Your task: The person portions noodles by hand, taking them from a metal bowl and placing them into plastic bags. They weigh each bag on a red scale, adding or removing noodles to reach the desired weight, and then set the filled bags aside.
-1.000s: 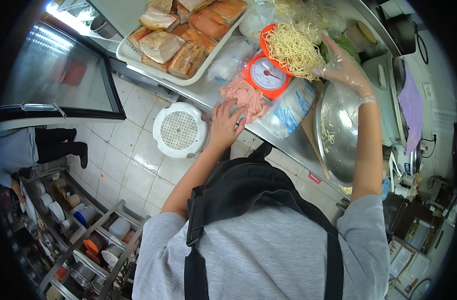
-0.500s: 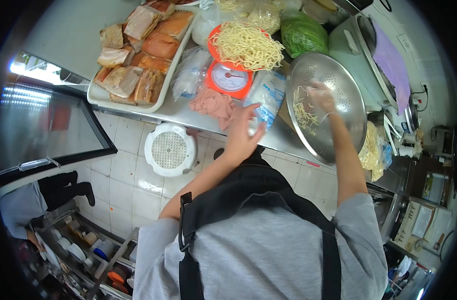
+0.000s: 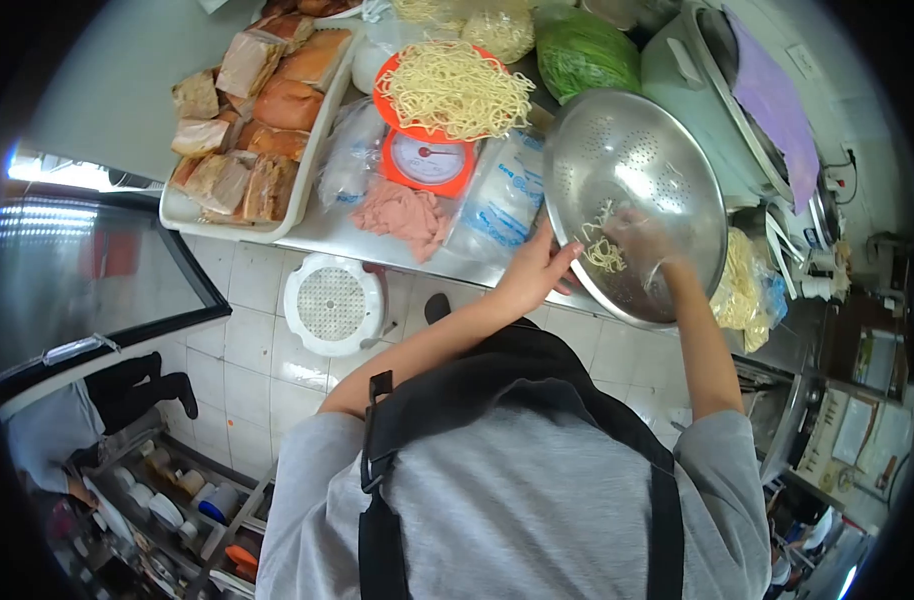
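A steel colander [image 3: 692, 170] with a few pale noodles [image 3: 604, 256] low in its bowl tilts towards me at the counter's edge. My left hand [image 3: 533, 272] is at its near-left rim, the thumb along the edge and the other fingers partly hidden behind it. Inside the bowl, beside the noodles, my right hand [image 3: 641, 238] is smeared by motion; what looks like clear plastic film shows at its wrist. To the left, an orange scale [image 3: 427, 165] carries an orange plate [image 3: 385, 98] heaped with noodles [image 3: 455, 88].
A white tray [image 3: 299, 205] of meat chunks stands at left. Plastic packs [image 3: 502, 195] and a pink cloth [image 3: 405, 215] lie by the scale. Behind are bagged greens [image 3: 587, 58] and a large pot [image 3: 677, 75]. A white stool [image 3: 334, 303] is below; a person [image 3: 52, 425] is at lower left.
My left hand has moved right, from beside the pink cloth to the colander's rim. My right hand has moved lower in the bowl, and the noodles there lie more bunched. The view has shifted slightly.
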`<state>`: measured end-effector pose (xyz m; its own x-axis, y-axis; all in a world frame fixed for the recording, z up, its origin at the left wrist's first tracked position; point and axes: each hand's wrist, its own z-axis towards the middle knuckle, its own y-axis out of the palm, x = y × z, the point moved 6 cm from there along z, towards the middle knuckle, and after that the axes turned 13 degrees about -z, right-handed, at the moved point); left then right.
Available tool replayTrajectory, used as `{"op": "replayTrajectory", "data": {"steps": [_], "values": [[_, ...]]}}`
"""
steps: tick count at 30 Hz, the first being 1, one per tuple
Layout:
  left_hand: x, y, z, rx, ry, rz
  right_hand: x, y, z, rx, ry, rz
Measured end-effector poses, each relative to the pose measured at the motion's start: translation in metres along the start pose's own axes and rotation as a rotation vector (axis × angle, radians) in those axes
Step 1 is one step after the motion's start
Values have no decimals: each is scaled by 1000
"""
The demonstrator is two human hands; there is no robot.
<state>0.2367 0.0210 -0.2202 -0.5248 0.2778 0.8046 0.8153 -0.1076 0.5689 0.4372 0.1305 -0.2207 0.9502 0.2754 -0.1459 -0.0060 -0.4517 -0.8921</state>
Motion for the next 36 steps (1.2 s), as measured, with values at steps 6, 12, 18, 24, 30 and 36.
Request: {"op": "replayTrajectory", "data": {"steps": [6, 12, 18, 24, 30, 36], "values": [[1, 0, 0, 36, 62, -17, -67, 20, -19, -495, -12, 567], [4, -3, -2, 1, 20, 25, -70, 8, -19, -572, 77, 836], [34, -51, -44, -16, 175, 220, 14, -19, 23, -286, -12, 1425], [89, -129, -84, 522, 426, 1013, -75, -155, 41, -33, -202, 1211], [72, -168, -75, 592, 593, 1336, -233, -200, 68, -27, -504, 550], [73, -185, -82, 633, 547, 1213, -285, -222, 59, 226, -422, -312]]}}
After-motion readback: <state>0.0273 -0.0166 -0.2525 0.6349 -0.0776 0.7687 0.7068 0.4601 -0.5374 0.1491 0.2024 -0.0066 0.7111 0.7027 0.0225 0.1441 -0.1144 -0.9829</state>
